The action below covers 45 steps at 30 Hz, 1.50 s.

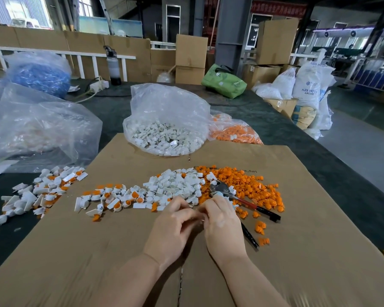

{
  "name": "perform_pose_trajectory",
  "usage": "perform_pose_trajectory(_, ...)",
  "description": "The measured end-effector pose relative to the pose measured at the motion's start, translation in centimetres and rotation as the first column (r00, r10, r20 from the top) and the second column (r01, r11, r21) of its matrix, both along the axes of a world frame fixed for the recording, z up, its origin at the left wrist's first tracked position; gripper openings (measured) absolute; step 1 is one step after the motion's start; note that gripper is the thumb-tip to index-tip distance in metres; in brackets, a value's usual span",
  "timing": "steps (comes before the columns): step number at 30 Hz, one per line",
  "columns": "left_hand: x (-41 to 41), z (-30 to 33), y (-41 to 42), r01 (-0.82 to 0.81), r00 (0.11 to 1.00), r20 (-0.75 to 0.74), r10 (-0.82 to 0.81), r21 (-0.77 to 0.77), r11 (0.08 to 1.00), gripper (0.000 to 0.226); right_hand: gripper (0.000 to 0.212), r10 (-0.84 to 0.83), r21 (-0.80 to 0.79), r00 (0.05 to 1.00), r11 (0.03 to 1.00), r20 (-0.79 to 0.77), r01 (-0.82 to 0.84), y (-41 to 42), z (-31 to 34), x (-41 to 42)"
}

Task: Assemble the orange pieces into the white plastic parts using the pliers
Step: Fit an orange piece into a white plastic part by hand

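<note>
Left hand (175,227) and right hand (222,222) meet fingertip to fingertip, pinching something too small to identify. The pliers (235,196) lie unheld just beyond the right hand, among orange pieces (253,185); white plastic parts (175,185) are heaped beyond the left. The pieces are probably light, rigid and easily dropped: pinch them by the sides.

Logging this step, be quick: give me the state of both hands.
Left hand: fingers pinched together against the right; what they hold cannot be told.
Right hand: fingers curled shut at the same spot; contents hidden. Pliers lie unheld.
</note>
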<state>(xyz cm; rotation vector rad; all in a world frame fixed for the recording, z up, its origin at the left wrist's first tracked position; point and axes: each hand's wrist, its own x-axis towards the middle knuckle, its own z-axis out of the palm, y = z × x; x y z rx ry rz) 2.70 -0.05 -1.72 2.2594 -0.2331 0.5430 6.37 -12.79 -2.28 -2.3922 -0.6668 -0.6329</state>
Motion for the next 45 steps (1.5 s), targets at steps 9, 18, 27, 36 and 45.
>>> perform_pose_trajectory(9, 1.4, -0.4, -0.1, -0.127, 0.985, -0.119, 0.122, -0.029, 0.992, 0.013, 0.004, -0.033, 0.124, 0.989, 0.991, -0.146, 0.051, -0.1, -0.4, 0.2)
perform_pose_trajectory(18, 2.0, -0.6, -0.3, -0.313, 0.932, -0.288, 0.221, -0.330, 0.891, 0.013, 0.011, -0.019, 0.202, 0.979, 0.977, -0.204, 0.061, -0.3, 0.0, 0.0)
perform_pose_trajectory(27, 1.8, -1.3, 0.1, -0.252, 0.943, -0.317, 0.102, -0.480, 0.840, 0.013, 0.013, 0.002, 0.166, 0.992, 0.986, -0.130, 0.020, -0.2, 0.0, -0.1)
perform_pose_trajectory(36, 1.6, -1.2, 0.2, -0.227, 0.944, -0.321, 0.079, -0.457, 0.860, 0.019, 0.011, 0.011, 0.124, 0.995, 0.992, -0.099, 0.002, -0.2, -0.2, -0.2)
perform_pose_trajectory(45, 1.3, -0.8, 0.1, -0.202, 0.947, -0.317, 0.051, -0.468, 0.860, 0.013, 0.018, 0.027, 0.103, 0.995, 0.995, -0.095, -0.017, 0.0, 0.0, -0.3)
